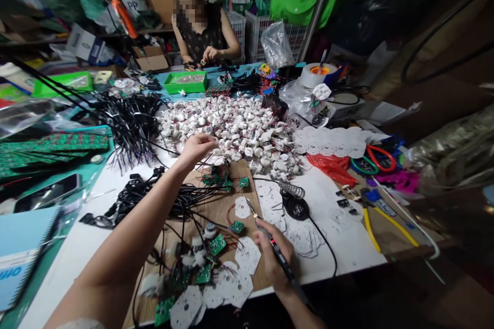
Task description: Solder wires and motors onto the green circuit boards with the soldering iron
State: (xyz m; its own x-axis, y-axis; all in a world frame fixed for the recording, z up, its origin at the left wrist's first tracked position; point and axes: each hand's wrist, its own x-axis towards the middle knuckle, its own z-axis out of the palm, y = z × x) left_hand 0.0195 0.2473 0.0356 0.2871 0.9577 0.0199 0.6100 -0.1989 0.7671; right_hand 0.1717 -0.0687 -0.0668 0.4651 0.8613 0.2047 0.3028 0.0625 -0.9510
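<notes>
My left hand reaches far forward to the near edge of a big heap of small white round parts with red wires; its fingers are curled down into the heap, and what they grip is hidden. My right hand is closed round a black soldering iron, its tip pointing up-left toward a small green circuit board on the brown board. More green boards with white parts and white round discs lie near my right hand.
A soldering stand with a coil sits right of the brown board. Black cable bundles lie at left, yellow-handled pliers at right. Across the table another person works behind a green tray. A tape roll stands far right.
</notes>
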